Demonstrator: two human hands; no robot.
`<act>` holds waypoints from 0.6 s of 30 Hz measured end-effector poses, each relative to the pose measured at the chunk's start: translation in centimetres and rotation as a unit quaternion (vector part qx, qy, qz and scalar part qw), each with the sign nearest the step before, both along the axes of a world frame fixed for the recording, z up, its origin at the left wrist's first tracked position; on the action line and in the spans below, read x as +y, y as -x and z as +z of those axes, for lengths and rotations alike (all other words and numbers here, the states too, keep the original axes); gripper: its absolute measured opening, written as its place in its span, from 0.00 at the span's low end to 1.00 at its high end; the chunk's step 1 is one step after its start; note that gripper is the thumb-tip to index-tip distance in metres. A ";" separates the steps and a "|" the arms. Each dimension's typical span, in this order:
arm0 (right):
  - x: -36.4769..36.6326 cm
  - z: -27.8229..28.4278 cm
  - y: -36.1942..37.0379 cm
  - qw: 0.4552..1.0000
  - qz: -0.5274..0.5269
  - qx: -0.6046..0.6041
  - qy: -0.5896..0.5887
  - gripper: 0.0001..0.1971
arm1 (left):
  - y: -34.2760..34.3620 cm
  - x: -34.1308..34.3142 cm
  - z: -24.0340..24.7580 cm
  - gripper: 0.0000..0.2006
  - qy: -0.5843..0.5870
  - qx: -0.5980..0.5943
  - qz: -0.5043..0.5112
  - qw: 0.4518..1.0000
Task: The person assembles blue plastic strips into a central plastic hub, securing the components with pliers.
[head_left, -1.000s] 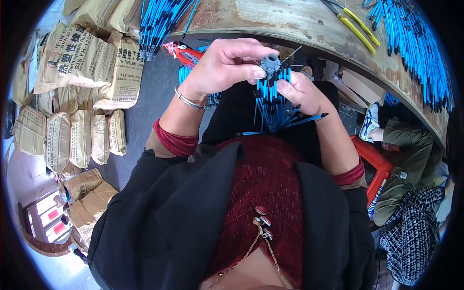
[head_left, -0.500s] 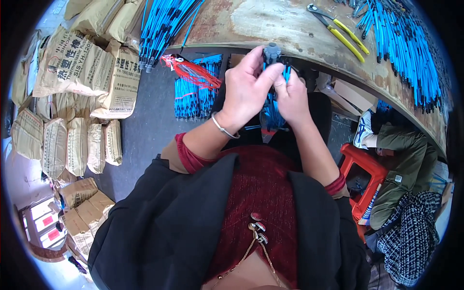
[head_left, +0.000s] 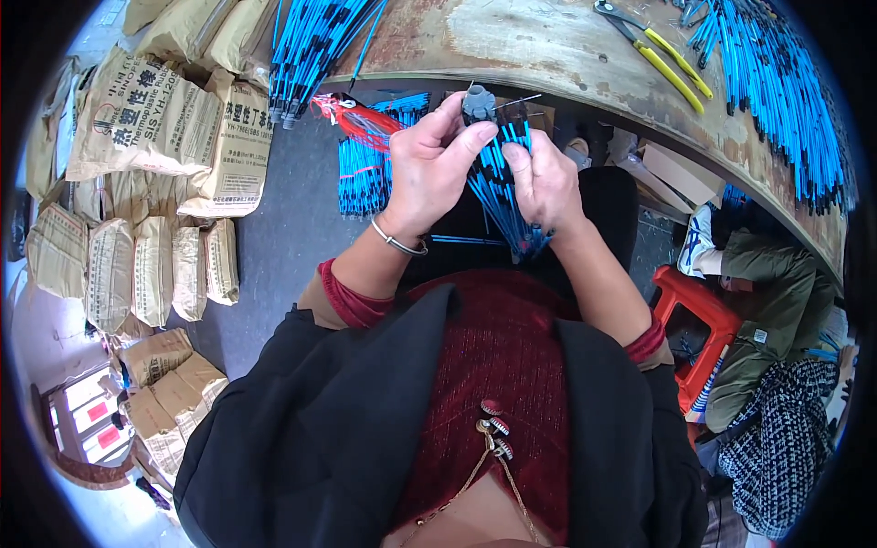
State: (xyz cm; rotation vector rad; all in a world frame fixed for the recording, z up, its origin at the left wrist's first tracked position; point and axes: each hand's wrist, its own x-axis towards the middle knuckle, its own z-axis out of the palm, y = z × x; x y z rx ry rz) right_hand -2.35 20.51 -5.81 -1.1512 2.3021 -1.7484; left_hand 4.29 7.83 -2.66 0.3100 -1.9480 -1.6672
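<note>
My left hand [head_left: 431, 163] is closed around a grey-blue, round, notched hub piece [head_left: 479, 102], whose top shows above the thumb. Close by on the right, my right hand [head_left: 545, 178] has its fingers curled on a bundle of thin blue rods with black fittings [head_left: 498, 196]. Those rods fan down between my hands toward my lap. A thin pale rod end sticks out to the right of the hub, above my right thumb. The fingertips under the hub are hidden. A few loose blue rods [head_left: 466, 240] lie across my dark lap.
On the wooden table [head_left: 521, 55] are yellow-handled pliers [head_left: 671, 78] and blue rod piles at left [head_left: 315, 46] and right [head_left: 776, 110]. Red strands [head_left: 365, 123] and a tied rod bundle [head_left: 363, 178] lie below its edge. Brown sacks [head_left: 146, 119], a red stool [head_left: 699, 315] and a seated person [head_left: 763, 274] flank me.
My hands have drawn apart, the left one moving left with the hub piece. More of the rods now shows between them. The whole view has shifted slightly.
</note>
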 end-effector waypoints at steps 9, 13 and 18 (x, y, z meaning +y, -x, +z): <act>-0.6 1.7 2.9 0.975 0.178 -0.086 -0.103 0.11 | -0.5 -1.9 -0.1 0.17 -0.024 0.028 -0.050 0.998; -1.7 0.7 2.0 0.983 0.115 -0.051 -0.132 0.12 | -0.2 -3.8 1.2 0.16 0.191 -0.107 -0.071 0.973; -2.8 0.4 0.5 0.992 0.013 -0.019 -0.127 0.12 | 0.4 -4.2 2.6 0.15 0.061 -0.191 -0.133 0.971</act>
